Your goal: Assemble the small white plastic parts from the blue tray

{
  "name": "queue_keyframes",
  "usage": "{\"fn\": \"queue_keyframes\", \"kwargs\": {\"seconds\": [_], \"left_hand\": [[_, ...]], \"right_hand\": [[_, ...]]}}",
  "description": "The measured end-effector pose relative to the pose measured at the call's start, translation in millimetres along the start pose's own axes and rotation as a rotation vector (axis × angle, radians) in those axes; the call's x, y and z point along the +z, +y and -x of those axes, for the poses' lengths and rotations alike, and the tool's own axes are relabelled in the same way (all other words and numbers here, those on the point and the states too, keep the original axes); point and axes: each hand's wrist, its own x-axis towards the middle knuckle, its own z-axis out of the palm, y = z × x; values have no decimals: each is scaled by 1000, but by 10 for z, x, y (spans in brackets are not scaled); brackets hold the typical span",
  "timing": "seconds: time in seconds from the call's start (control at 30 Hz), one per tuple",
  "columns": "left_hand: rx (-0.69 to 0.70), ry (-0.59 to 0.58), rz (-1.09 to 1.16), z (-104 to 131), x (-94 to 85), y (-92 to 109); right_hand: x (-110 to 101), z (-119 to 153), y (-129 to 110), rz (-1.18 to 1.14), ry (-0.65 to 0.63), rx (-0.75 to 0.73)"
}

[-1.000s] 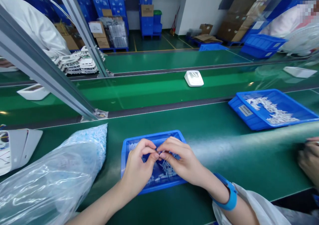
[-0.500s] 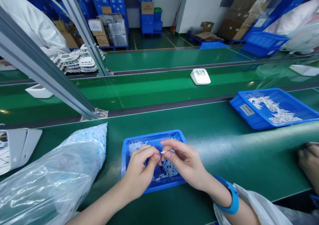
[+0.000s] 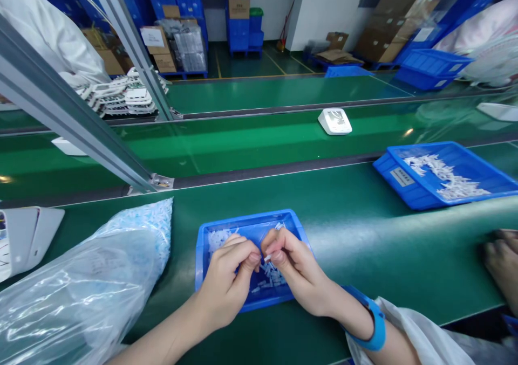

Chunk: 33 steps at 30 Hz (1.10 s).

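Over a small blue tray (image 3: 259,303), my two hands meet with their fingertips close together. My right hand (image 3: 297,268) pinches a small white plastic piece (image 3: 267,257) between thumb and forefinger. My left hand (image 3: 229,276) is closed too, thumb against forefinger; what lies between them is hidden. Beneath the hands, the tray holds loose small white pieces (image 3: 269,279) on the right and a heap of tiny clear-white parts (image 3: 218,238) at the back left.
A clear plastic bag (image 3: 101,268) of pale blue-white pieces lies to the left. At right stands a larger blue bin (image 3: 408,192) with white parts. Behind runs a green belt carrying a white device (image 3: 335,122). A metal post (image 3: 81,95) slants across the left. Another person's hand (image 3: 504,262) shows far right.
My right hand's fingers have curled in tighter around the small white piece, which sits slightly lower. The white device on the belt has shifted right. My left hand has barely moved.
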Motion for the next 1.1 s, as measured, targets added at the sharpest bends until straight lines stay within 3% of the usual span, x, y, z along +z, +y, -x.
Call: {"fn": "queue_keyframes", "kwargs": {"seconds": [0.3,0.53,0.7,0.83,1.1], "left_hand": [[15,-19,-21,4,7,3],[49,-6,-90,0,24,-7],[90,5,-122,7,42,-6],[118,27,-130,17,50,1],[108,55,-111,9,64,22]], "right_hand": [[25,-5,20,125,25,-71],[80,-13,10,396,108,-310],[101,-14,23,490,109,-381],[109,-8,9,467,96,-367],[118,4,3,200,86,-155]]}}
